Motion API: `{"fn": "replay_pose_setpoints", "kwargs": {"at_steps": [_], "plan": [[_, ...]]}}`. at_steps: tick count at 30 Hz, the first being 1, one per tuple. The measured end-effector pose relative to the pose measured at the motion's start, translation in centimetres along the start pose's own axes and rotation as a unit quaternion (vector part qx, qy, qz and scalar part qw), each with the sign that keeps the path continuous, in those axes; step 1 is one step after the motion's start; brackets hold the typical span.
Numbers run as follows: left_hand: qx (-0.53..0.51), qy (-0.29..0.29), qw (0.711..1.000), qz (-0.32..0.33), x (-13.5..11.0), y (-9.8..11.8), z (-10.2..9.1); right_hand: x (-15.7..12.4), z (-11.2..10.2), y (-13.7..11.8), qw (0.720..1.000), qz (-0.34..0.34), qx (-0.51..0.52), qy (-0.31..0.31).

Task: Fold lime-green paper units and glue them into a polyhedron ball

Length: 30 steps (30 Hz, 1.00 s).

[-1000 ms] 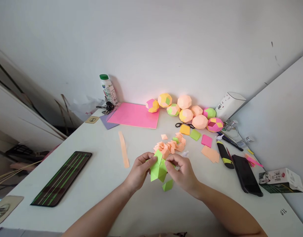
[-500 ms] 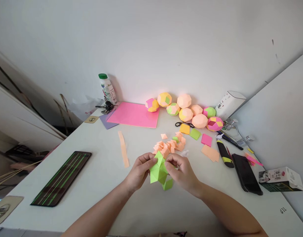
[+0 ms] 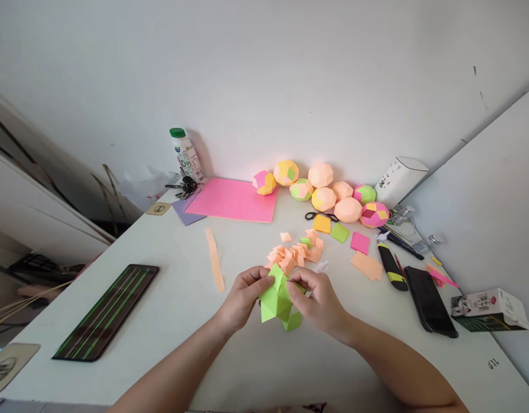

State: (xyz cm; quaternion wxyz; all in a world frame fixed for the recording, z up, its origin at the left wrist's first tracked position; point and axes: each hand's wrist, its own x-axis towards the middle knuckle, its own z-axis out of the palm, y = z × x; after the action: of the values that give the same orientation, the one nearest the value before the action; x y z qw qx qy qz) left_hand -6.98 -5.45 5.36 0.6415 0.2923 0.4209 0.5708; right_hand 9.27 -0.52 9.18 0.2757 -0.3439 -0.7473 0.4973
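Note:
Both my hands meet over the white table [image 3: 170,298] around a green folded-paper assembly [image 3: 275,298]. My left hand [image 3: 242,298] pinches its left side, fingers closed on it. Closed on the right side is my right hand [image 3: 318,301], thumb and fingers pressing the top fold. A green unit [image 3: 292,322] hangs at the bottom of the assembly, near the table. Just beyond my hands lies a heap of small peach folded pieces [image 3: 294,252].
Several coloured paper polyhedra [image 3: 329,198] sit by the back wall, beside a pink sheet [image 3: 234,199], a bottle [image 3: 185,152] and keys [image 3: 185,186]. A dark tray [image 3: 107,310] lies left. At right are a black phone [image 3: 428,307], a cutter [image 3: 391,267], a carton [image 3: 490,310], scissors [image 3: 316,216] and paper squares.
My hands have drawn slightly closer together on the green assembly, and the loose lower green unit now sits tight against it. Everything else on the table has stayed put.

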Motion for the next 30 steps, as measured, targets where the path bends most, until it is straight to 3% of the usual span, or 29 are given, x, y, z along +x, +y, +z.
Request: {"fn": "replay_pose_setpoints", "kwargs": {"at_steps": [3,9,14,23,30], "plan": [[0.008,-0.004,1.0,0.013,0.1,-0.1,-0.2,0.0,0.0,0.1,1.0,0.018,0.007,-0.015],[0.068,-0.033,0.997,0.03,-0.2,0.2,0.1,0.0,0.0,0.2,0.999,0.008,-0.034,0.015],[0.101,-0.026,0.995,0.005,-0.5,0.8,0.5,-0.1,0.0,0.3,0.999,-0.002,-0.043,0.002],[0.085,-0.042,0.995,-0.011,-0.3,0.9,0.3,-0.1,-0.4,0.5,0.996,-0.069,-0.045,-0.039],[0.038,-0.089,0.995,-0.007,-0.1,0.4,-0.3,-0.2,-0.4,0.2,0.998,-0.031,-0.032,-0.048]]}}
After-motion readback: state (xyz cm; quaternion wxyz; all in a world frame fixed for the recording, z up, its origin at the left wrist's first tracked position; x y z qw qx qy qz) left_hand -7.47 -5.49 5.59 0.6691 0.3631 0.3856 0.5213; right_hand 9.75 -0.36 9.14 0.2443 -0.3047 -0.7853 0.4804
